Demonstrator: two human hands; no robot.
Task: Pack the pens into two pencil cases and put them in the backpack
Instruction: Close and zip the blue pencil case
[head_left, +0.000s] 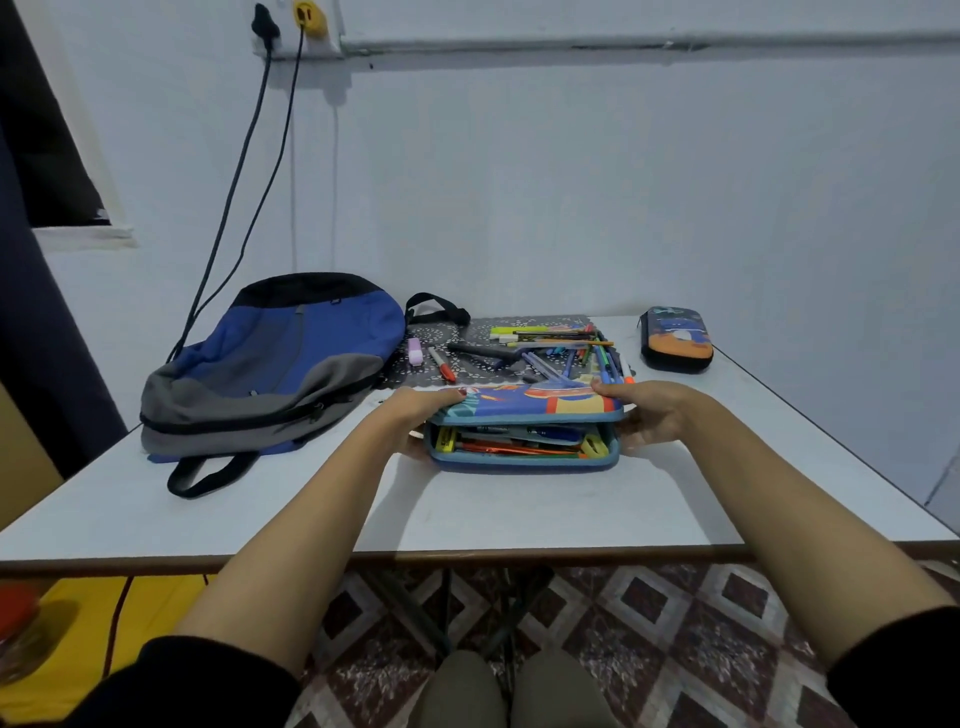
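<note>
A plain home room: patterned floor tiles (644, 618), white table (545, 514) (plugs (265, 23) on wall (571, 182))

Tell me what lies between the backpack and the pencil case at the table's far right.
In the head view, a dark patterned mat lies between the backpack and that pencil case, with loose pens and a red marker on it.

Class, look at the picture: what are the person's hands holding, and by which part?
The half-shut pencil case, full of pens. The left hand grips its left end and the right hand its right end.
</note>
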